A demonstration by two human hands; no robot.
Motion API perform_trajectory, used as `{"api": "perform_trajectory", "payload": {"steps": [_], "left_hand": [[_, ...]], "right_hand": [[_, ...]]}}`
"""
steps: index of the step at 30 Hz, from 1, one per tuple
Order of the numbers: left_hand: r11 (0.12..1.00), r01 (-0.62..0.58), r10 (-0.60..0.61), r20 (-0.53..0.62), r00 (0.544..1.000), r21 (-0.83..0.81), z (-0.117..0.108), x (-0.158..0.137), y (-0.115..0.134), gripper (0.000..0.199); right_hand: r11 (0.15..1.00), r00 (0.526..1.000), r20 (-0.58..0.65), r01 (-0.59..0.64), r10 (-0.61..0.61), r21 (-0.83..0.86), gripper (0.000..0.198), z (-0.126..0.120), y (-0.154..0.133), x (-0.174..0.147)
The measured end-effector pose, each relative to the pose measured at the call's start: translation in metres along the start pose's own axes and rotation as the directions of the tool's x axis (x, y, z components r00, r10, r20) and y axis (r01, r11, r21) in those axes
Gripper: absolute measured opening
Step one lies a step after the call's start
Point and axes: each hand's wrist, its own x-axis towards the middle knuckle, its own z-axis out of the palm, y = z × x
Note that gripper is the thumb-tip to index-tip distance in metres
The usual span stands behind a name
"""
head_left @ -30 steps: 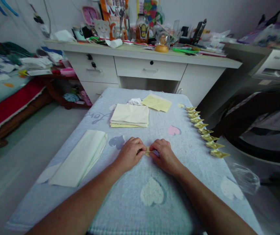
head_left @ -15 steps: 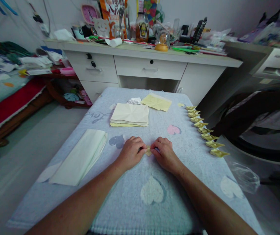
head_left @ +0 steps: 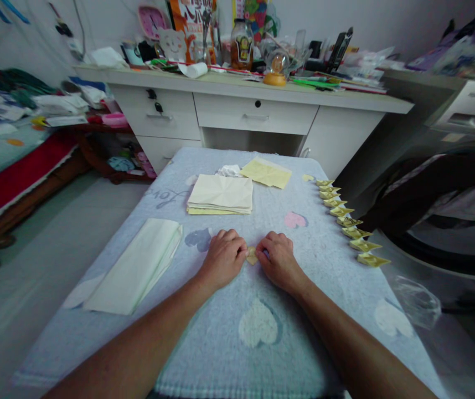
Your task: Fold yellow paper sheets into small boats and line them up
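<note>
Head view: a table under a pale blue cloth point(head_left: 256, 291) printed with hearts, seen from the near side.
Left hand point(head_left: 226, 257): fingers drawn narrow, pinching the left end of a small folded paper point(head_left: 252, 256).
Right hand point(head_left: 278, 257): fingers likewise narrow, pinching the right end of the same piece.
Small folded paper: yellowish, between the two hands near the middle of the table; its covered ends cannot be seen.
Paper stack point(head_left: 220, 194): creased cream sheets over yellow, lying beyond the left hand.
Yellow sheet point(head_left: 267, 173): creased, behind the stack to the right.
Tissue point(head_left: 229, 170): white, crumpled, just behind the stack.
Folded white paper point(head_left: 135, 266): long, set aslant, left of the left hand.
Paper boats point(head_left: 365, 245): yellow, in a row along the table's right edge.
Desk point(head_left: 229, 112): white, drawers beneath, holding a jar point(head_left: 241, 49) and a pink clock point(head_left: 152, 22).
Plastic bag point(head_left: 418, 302): clear, beside the table, right.
</note>
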Motion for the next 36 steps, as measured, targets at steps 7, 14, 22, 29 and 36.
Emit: {"api": "perform_trajectory", "payload": {"steps": [7,14,22,29,36], "left_hand": [[0.996,0.088,-0.088,0.003,0.996,0.015,0.0007,0.0005,0.0029,0.011],[0.994,0.086,-0.087,0.016,0.996,0.065,0.0021,-0.001,0.0046,0.015],[0.988,0.089,-0.089,-0.009,0.996,0.129,0.0051,-0.0016,0.0065,0.016],[0.981,0.12,-0.114,-0.042,0.993,0.154,0.0073,-0.0016,0.0075,0.015],[0.982,0.123,-0.114,-0.063,0.991,0.146,0.0091,-0.0019,0.0065,0.015]], "right_hand": [[0.997,0.999,-0.022,-0.041,0.04,-0.063,0.014,0.0026,-0.0021,-0.0009],[0.994,0.999,-0.013,-0.048,0.047,-0.094,0.016,0.0012,-0.004,-0.0014],[0.986,0.999,-0.033,-0.048,0.043,-0.16,0.016,0.0047,-0.0063,0.0],[0.994,0.996,-0.085,-0.038,0.03,-0.103,0.007,0.0066,-0.0061,-0.0022],[0.985,0.998,-0.066,-0.032,0.021,-0.168,0.012,0.0075,-0.008,-0.0013]]}}
